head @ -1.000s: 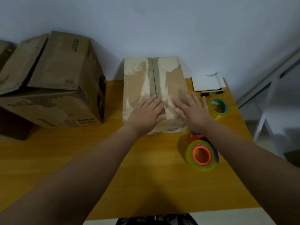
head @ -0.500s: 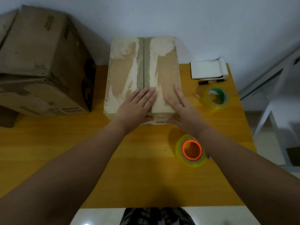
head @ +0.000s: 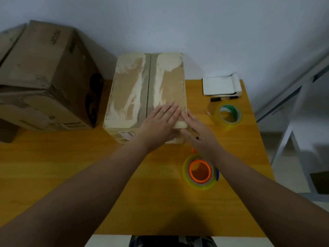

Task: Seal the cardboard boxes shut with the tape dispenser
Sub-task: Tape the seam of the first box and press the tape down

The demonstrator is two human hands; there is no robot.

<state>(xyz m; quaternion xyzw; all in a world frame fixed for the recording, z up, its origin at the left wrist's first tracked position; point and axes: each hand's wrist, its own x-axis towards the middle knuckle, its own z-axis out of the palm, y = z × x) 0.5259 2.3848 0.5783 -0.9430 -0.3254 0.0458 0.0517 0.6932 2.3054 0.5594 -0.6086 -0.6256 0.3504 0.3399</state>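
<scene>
Box in hand: the small cardboard box (head: 135,97) stands at the middle of the table's far edge, flaps folded down, centre seam running away from the person
Left hand: the left hand (head: 160,125) lies flat with straight fingers on the right flap, by the box's near edge, and grips nothing
Right hand: the right hand (head: 199,138) is open too, its straight fingers against the box's near right corner
Tape dispenser: the tape dispenser (head: 200,172), with an orange core, lies untouched on the table (head: 71,175), just nearward of the right wrist
Step, as I judge it: pressing the flaps level before taping
Doing it well: hold one palm on the flaps so the seam cannot gape, fetch the dispenser with the other, start the strip on the near face, then pull straight along the seam
Other box: the large cardboard box (head: 44,77) sits at the far left corner
Writing: the print on the large box's top and the white label (head: 125,134) on the small box's near face are too blurred to read
</scene>
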